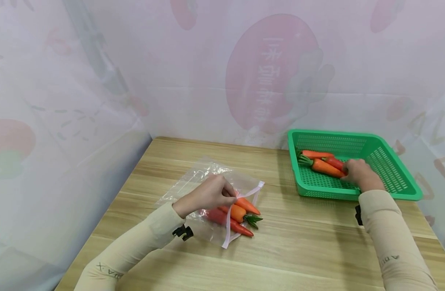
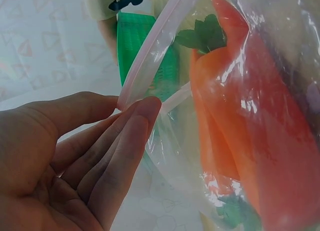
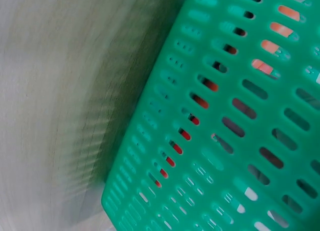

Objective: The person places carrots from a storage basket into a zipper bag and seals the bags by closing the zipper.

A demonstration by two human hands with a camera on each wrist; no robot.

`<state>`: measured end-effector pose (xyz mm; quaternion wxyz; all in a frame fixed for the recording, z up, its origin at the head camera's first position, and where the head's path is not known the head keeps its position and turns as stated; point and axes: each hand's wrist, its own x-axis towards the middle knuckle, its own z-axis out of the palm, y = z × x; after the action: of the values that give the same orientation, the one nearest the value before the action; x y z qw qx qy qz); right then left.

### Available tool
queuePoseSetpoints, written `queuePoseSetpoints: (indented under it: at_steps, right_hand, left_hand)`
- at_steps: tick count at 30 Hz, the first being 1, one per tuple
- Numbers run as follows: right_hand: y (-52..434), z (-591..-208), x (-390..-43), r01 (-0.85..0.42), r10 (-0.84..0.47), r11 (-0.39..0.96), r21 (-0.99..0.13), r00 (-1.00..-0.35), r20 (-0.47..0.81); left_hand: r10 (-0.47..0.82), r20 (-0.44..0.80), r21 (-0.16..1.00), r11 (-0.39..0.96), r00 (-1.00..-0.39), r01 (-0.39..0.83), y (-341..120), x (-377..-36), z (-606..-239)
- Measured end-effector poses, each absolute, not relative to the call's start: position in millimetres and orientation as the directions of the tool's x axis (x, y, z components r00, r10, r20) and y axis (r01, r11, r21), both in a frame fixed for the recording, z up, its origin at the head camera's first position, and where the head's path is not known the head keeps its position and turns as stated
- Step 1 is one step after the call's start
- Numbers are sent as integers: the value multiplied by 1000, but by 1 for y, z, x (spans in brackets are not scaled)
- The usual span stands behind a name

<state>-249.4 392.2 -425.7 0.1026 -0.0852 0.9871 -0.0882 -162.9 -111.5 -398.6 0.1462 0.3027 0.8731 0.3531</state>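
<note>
My left hand (image 1: 210,197) pinches the pink zip edge (image 2: 145,58) of a clear plastic bag (image 1: 193,180) between thumb and fingers, holding the mouth up. Inside the bag lie an orange carrot (image 1: 238,212) with green leaves, a second carrot (image 1: 248,206) and a long red pepper (image 1: 240,229), their ends poking toward the mouth. My right hand (image 1: 362,173) reaches down into a green basket (image 1: 404,178). Its fingertips are at the right ends of a red pepper (image 1: 334,163) and a leafy carrot (image 1: 325,167); I cannot tell whether they grip either one.
Another carrot (image 1: 317,154) lies along the basket's back left. The wooden table (image 1: 291,250) meets a printed white curtain (image 1: 193,109) behind and at both sides. In the right wrist view the slotted basket wall blocks most of the contents.
</note>
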Motion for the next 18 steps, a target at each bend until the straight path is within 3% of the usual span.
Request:
queuePoseSetpoints:
  at_steps: [9, 18]
  right_hand:
    - [391, -427, -247, -146, -199, 968, -203, -941, -273]
    - [393, -419, -245, -186, -243, 957, -224, -933, -264]
  left_hand:
    - [633, -47, 713, 563, -773, 418, -112, -163, -400]
    - [629, -61, 713, 571, -775, 407, -112, -162, -398]
